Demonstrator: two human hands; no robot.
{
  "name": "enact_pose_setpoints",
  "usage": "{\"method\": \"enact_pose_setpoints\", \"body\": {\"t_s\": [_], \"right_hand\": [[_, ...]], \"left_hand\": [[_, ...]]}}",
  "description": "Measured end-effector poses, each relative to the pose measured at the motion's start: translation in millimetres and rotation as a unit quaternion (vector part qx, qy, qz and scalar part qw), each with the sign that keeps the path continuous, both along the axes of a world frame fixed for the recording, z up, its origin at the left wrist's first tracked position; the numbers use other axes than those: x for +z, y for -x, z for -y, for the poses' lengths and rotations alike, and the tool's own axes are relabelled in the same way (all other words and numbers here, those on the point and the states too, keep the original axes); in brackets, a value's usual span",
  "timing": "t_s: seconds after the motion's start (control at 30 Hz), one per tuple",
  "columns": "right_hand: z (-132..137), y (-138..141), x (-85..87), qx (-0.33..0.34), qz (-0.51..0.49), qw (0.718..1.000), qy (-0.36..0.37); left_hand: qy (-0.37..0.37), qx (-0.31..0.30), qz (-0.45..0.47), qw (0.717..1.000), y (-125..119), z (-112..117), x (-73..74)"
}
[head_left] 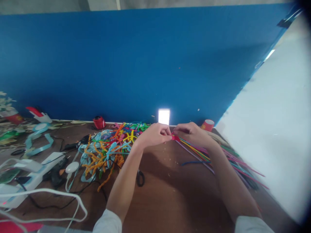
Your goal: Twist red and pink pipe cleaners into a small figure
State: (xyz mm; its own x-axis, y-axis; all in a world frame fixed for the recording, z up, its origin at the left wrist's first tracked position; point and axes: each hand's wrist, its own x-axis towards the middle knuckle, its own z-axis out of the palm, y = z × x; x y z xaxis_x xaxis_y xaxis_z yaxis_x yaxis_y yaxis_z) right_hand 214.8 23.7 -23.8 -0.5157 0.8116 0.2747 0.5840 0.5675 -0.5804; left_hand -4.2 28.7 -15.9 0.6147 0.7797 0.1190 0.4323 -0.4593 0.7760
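Observation:
My left hand [155, 135] and my right hand [193, 133] meet just past the middle of the table, fingertips pinched on a small bent piece of red pipe cleaner [175, 138]. Its finer shape is hidden by the fingers. Straight pipe cleaners [191, 148] in lilac, yellow, red and green lie beneath my right hand and forearm, fanning to the right. One blue pipe cleaner [193, 162] lies apart, nearer me. To the left of my left hand is a tangled heap of bent pipe cleaners [99, 153], orange, yellow, light blue and green.
A lit screen [164, 116] stands behind my hands, before the blue partition [121, 64]. Black scissor handles [140, 178] show beside my left forearm. At left lie a glue gun [57, 171], a white power strip [31, 181] and looped cables. A red cup [208, 125] stands back right.

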Motion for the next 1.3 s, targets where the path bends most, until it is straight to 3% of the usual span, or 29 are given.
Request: {"method": "enact_pose_setpoints", "body": {"t_s": [0.1, 0.23, 0.4, 0.6, 0.83, 1.03, 1.3], "right_hand": [[6.2, 8.9, 1.5, -0.031, 0.009, 0.999, -0.016], [13.5, 18.0, 0.7, -0.068, 0.019, 0.995, -0.077], [19.6, 24.6, -3.3, -0.094, 0.035, 0.985, -0.138], [15.1, 30.0, -8.8, -0.077, 0.037, 0.991, -0.107], [-1.9, 17.3, -15.9, 0.069, 0.037, 0.997, 0.001], [-6.0, 11.8, -13.6, 0.206, 0.040, 0.977, 0.047], [-7.1, 8.3, -13.0, 0.183, 0.050, 0.982, 0.019]], "left_hand": [[-0.034, 0.052, -0.031, 0.998, -3.4, -1.0, -3.4], [-0.084, 0.123, -0.006, 0.989, -7.0, -4.8, -7.9], [-0.108, 0.136, 0.009, 0.985, -5.4, -5.1, -5.5], [-0.103, 0.149, 0.032, 0.983, -4.4, -7.3, -6.5], [-0.036, 0.011, 0.038, 0.999, 8.6, -8.1, -0.7], [0.008, -0.065, 0.010, 0.998, 21.9, -4.3, 8.3], [0.009, -0.104, -0.013, 0.994, 35.7, -3.4, 13.2]]}}
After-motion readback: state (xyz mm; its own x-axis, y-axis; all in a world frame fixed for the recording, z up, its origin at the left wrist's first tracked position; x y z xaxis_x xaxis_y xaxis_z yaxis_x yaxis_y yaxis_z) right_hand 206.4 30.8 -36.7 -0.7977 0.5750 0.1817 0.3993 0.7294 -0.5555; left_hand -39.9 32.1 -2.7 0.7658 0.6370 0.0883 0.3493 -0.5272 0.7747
